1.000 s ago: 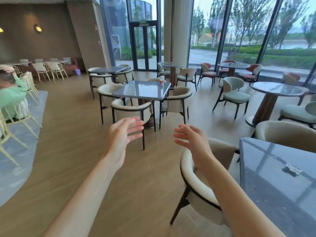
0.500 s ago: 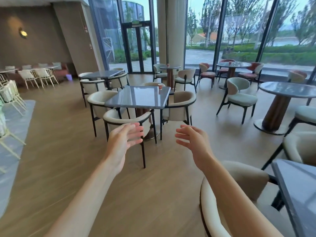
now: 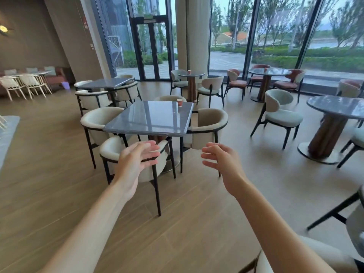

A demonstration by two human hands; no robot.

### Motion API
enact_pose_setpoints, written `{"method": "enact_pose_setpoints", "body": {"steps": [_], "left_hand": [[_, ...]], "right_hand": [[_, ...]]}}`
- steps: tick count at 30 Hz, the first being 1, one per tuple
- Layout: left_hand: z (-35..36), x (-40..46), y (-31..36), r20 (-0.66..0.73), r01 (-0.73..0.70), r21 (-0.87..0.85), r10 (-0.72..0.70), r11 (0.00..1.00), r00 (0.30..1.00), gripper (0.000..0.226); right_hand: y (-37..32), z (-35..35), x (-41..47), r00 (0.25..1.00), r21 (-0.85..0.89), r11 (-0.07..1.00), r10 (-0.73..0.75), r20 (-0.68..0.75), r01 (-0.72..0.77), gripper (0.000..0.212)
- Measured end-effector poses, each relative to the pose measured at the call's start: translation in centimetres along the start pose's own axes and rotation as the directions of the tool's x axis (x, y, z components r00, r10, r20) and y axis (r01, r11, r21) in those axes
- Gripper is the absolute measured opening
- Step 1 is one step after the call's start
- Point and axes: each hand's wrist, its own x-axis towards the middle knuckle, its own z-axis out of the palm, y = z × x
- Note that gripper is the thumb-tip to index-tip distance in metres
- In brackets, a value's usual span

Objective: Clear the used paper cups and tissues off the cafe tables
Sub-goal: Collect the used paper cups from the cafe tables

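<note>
From the head camera, the left hand (image 3: 136,164) and right hand (image 3: 220,162) reach forward with fingers loosely spread, holding nothing. An orange paper cup (image 3: 179,102) stands upright near the far right corner of the square grey table (image 3: 151,119) ahead, ringed by cream armchairs (image 3: 208,125).

Head camera looks forward and down across the café floor (image 3: 59,174).
</note>
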Motion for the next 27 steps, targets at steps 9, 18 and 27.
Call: {"method": "enact_pose_setpoints", "body": {"steps": [9, 18, 27], "left_hand": [[6.2, 22.9, -3.5, 0.108, 0.042, -0.025, -0.039, 0.999, 0.993, 0.021], [15.0, 41.5, -5.5, 0.173, 0.079, -0.014, -0.075, 0.997, 0.982, 0.019], [23.0, 59.2, -9.8, 0.051, 0.081, 0.007, -0.081, 0.997, 0.995, 0.02]], "right_hand": [[-0.7, 2.2, 21.0, 0.994, -0.072, 0.997, -0.015, -0.11, 0.007, 0.023], [-3.3, 1.7, 39.9, 0.981, -0.049, 0.998, -0.035, -0.189, 0.026, 0.023], [-1.5, 0.4, 62.5, 0.997, -0.005, 1.0, 0.004, -0.082, -0.005, 0.024]]}}
